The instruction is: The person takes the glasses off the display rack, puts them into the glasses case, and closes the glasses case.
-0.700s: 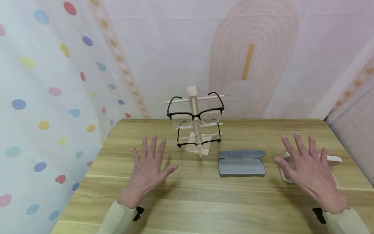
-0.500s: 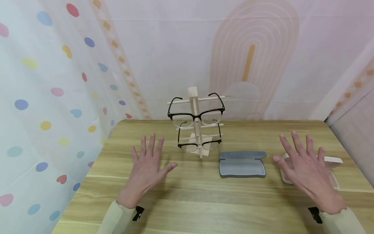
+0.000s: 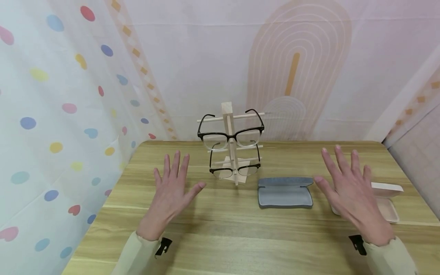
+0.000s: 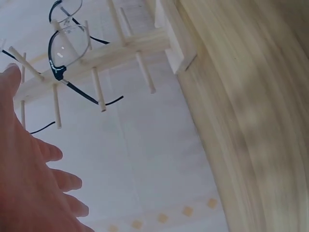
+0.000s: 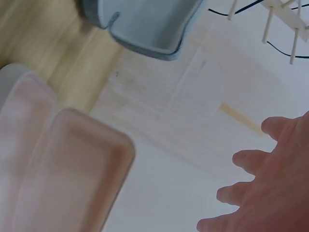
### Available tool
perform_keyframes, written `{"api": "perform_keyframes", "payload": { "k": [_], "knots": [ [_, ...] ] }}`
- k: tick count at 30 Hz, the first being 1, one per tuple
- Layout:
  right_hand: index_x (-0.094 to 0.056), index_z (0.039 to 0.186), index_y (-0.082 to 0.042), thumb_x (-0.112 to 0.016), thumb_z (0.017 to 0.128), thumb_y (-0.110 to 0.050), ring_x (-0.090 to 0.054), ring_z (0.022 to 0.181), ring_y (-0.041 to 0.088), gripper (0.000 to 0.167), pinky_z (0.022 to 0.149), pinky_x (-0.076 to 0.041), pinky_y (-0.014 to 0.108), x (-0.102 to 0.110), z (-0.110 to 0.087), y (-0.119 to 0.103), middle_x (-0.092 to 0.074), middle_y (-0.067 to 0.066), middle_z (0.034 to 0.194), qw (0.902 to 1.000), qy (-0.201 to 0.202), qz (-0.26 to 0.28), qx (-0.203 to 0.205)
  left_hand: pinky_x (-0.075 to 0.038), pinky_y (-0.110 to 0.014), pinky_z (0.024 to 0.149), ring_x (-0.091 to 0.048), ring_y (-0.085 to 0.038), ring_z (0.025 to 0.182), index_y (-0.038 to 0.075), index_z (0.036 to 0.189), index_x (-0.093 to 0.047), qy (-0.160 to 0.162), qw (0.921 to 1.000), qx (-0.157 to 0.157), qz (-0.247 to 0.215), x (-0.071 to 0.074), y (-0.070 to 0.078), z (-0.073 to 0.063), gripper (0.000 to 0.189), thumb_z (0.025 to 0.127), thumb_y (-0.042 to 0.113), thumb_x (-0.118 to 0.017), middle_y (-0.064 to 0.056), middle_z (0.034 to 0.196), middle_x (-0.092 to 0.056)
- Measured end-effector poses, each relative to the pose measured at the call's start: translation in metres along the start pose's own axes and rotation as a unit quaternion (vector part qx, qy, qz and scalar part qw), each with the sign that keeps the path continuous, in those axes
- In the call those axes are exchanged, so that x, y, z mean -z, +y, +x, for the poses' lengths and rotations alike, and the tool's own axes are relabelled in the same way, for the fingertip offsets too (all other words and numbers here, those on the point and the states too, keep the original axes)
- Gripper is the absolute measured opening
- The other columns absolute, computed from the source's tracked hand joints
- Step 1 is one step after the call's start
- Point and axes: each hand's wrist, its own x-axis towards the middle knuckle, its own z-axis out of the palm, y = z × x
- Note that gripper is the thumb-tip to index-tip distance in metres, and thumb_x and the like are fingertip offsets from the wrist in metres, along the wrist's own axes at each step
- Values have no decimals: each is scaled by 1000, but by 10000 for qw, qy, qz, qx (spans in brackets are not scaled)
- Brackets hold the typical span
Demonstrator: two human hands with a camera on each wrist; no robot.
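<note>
My left hand [image 3: 168, 196] is spread with straight fingers over the left of the table, left of a wooden glasses stand [image 3: 227, 108]. Two pairs of glasses hang on that stand: black-topped upper glasses [image 3: 231, 136] and smaller lower glasses [image 3: 249, 167]. My right hand [image 3: 354, 194], also spread, partly hides an open white glasses case [image 3: 388, 210] with a pinkish inside. Left of its thumb lies an open grey glasses case [image 3: 285, 196] with nothing in it. Both hands hold nothing. In the right wrist view both cases appear beside the right fingers [image 5: 251, 162].
The wooden table [image 3: 240, 236] runs back to a patterned cloth [image 3: 192, 68] hanging behind it. Another cloth with coloured dots [image 3: 68, 172] hangs along the left side. Dowels [image 4: 99, 89] stick out from the stand's post on both sides.
My right hand has moved left and a little forward, uncovering more of the white case. My left hand has shifted slightly forward. Glasses, stand and cases stay in place.
</note>
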Motion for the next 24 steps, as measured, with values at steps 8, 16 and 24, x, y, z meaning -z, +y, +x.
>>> {"api": "perform_keyframes", "payload": {
  "k": [8,16,24],
  "knots": [
    [-16,167,-16,-39,110,-49,9,154,49,70,111,2,82,-1,9,-16,-7,21,171,9988,188,441,108,-1,-79,115,5,-45,155,8,166,-14,276,9987,21,-434,5,6,1,90,103,66,-41,-18,172,-1],
    [-21,166,-12,-38,110,-47,0,155,50,68,115,-4,78,0,20,-36,-15,22,170,9932,560,943,385,-7,-76,117,-2,-43,157,3,165,-16,609,9891,9,-1340,11,13,4,84,105,55,-45,-17,172,-9],
    [-24,165,-13,-40,110,-47,-5,156,47,67,120,-5,71,-1,29,-55,-19,20,169,9861,796,1368,512,-12,-64,124,-8,-40,157,3,164,-20,1054,9732,-169,-2037,17,18,11,84,106,61,-38,-17,171,-16]
  ]
}}
